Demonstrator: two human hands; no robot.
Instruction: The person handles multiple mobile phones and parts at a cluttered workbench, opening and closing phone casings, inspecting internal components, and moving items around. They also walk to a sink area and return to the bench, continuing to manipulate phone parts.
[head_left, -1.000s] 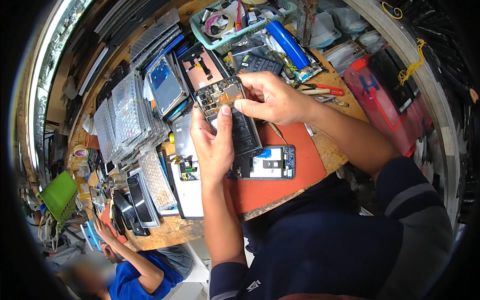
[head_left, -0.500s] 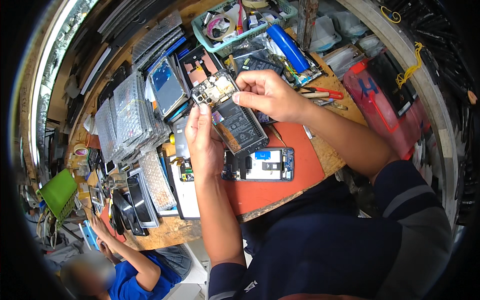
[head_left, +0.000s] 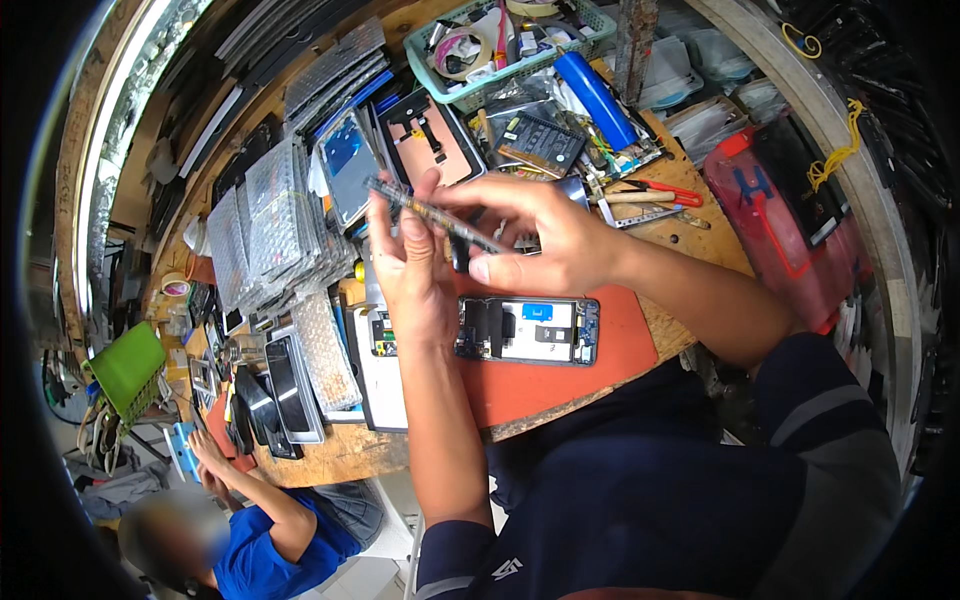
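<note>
Between both hands a dark phone assembly [head_left: 440, 218] is turned almost edge-on and slightly blurred. My left hand [head_left: 410, 270] grips its left end, with the thumb upright beside it. My right hand [head_left: 545, 240] grips the right end, thumb at the lower part. Below them an opened phone body [head_left: 540, 330] lies on a red-orange mat [head_left: 550, 400], showing a blue patch and circuit boards. Just beyond my hands are a loose battery [head_left: 540, 145] and a pink-lined open tray or housing [head_left: 420, 140].
Bubble-wrapped stacks [head_left: 260, 250] fill the left, phones [head_left: 290, 390] below them. Behind are a teal basket [head_left: 460, 85] of tape, a blue roll [head_left: 595, 100] and red-handled tools [head_left: 670, 195]. A red case [head_left: 760, 210] sits right. A co-worker in blue [head_left: 270, 535] works at lower left.
The held assembly has turned from facing up, board and battery visible, to nearly edge-on. My right hand has moved down and round along it. The view has shifted slightly.
</note>
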